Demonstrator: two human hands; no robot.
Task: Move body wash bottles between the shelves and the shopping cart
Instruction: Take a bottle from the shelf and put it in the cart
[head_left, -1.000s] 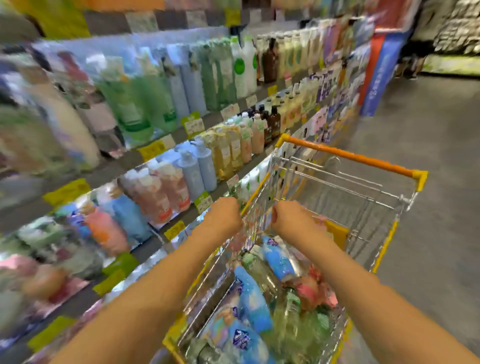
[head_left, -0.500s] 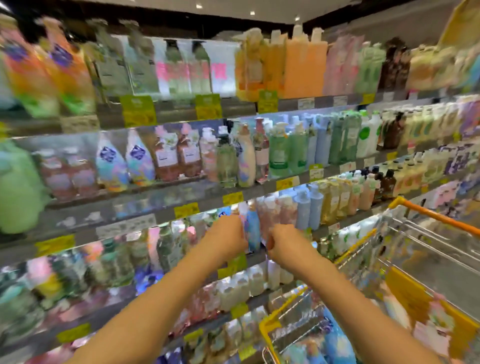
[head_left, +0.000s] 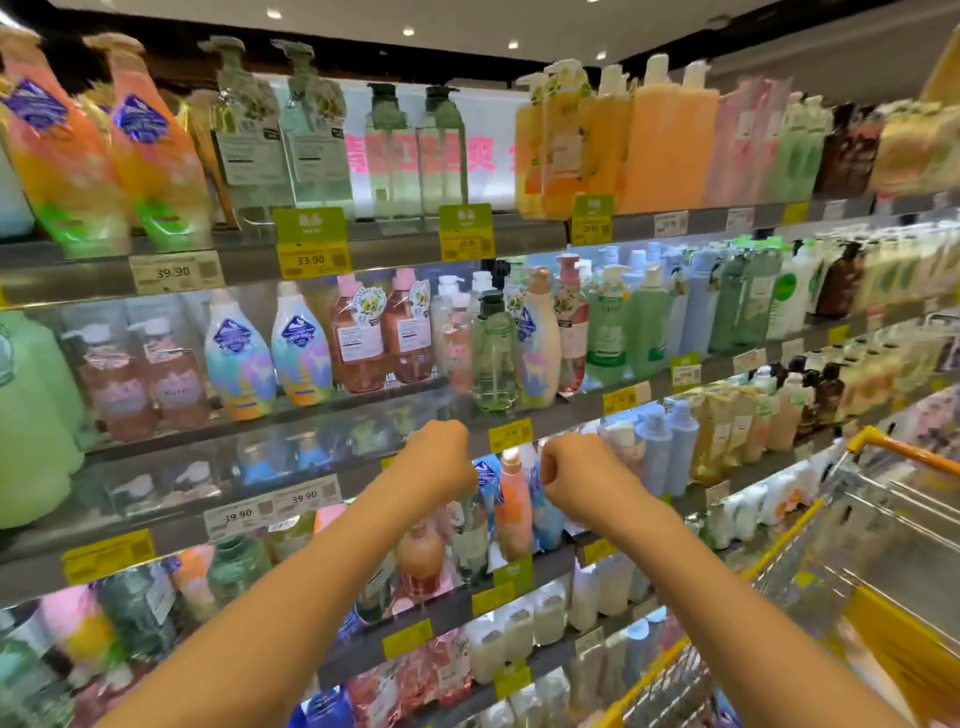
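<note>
- The orange bottle (head_left: 513, 512) stands upright on the third shelf (head_left: 524, 574) down, its long axis vertical, cap at the top.
- Just left of it is a clear green bottle (head_left: 470, 540); a blue bottle (head_left: 545, 512) touches its right side.
- The left hand (head_left: 439, 460) is up and left of the orange bottle, fingers curled; whether it holds anything I cannot tell.
- The right hand (head_left: 576, 475) is up and right of it, also curled, and looks to close on the blue bottle's top.
- Both hands are about equally near; the orange bottle lies between and below them.
- The cart (head_left: 810, 582) is well to the right of the orange bottle.
</note>
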